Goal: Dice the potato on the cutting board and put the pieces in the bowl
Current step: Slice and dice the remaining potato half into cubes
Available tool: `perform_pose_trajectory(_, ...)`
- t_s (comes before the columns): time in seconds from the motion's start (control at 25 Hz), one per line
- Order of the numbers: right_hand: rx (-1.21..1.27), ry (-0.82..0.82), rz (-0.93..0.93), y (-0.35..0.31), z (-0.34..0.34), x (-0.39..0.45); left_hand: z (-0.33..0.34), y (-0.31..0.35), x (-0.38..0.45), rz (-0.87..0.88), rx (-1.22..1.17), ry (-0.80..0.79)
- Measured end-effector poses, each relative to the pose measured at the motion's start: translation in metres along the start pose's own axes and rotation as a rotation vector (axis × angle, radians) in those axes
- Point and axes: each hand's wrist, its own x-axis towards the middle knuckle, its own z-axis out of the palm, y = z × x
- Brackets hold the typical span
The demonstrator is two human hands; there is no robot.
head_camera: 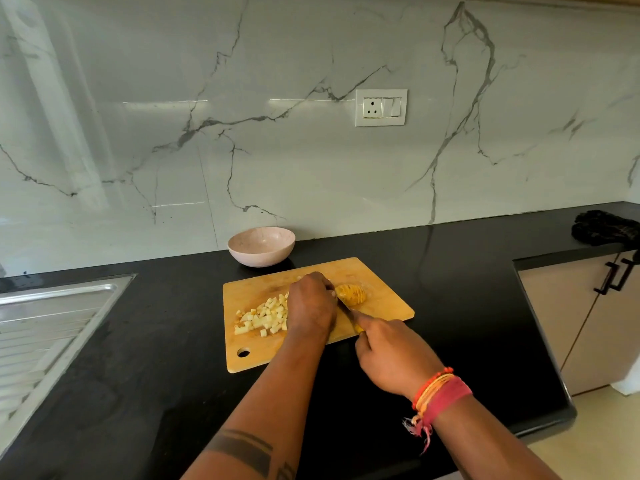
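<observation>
Potato [351, 294] sits on the far-right part of the board [249, 362], already scored w/ parallel cuts across it. My left hand [311, 304] is on its left end, fingers curled down over it, grip holding the potato in place. That hand blocks my view of the potato's left end and part of the dice pile. Right hand [389, 355] grips the knife [348, 313], index finger stretched along the blade's back; the handle is mostly hidden in the fist, only a yellow bit shows. The blade runs up to the potato's near side, just beside the left fingers; can't tell if the edge is in the flesh.

Dice [261, 318] lie in a loose pile on the board's left half, touching the left hand's outer side.

Bowl [261, 245] stands on the counter [138, 341] just behind the board's far-left edge, near the wall; I see no pieces in it.

Further out: steel sink [52, 327] w/ ribbed drainer at left, dark cloth [604, 226] at the counter's far-right corner, socket [381, 107] on the marble wall above. Threads [438, 394] are tied round my right wrist.
</observation>
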Motion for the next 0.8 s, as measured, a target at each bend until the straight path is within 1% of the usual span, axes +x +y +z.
perform_pose_trajectory(0.16,-0.049,0.068,0.002,0.018,-0.005,-0.003,0.001,0.000,-0.003,0.034,0.003,-0.003)
perform_pose_trajectory(0.28,-0.063,0.073,0.006,0.024,-0.006,0.003,0.003,0.001,-0.003,0.062,0.035,-0.009)
perform_pose_trajectory(0.52,-0.049,0.060,0.011,0.028,-0.008,0.031,0.002,0.002,-0.002,0.118,0.104,-0.066)
perform_pose_trajectory(0.68,-0.048,0.115,0.034,0.029,-0.004,0.024,-0.001,0.001,0.000,0.166,0.157,-0.131)
perform_pose_trajectory(0.8,-0.004,0.126,0.054,0.024,0.003,0.015,-0.002,0.001,0.003,0.162,0.174,-0.156)
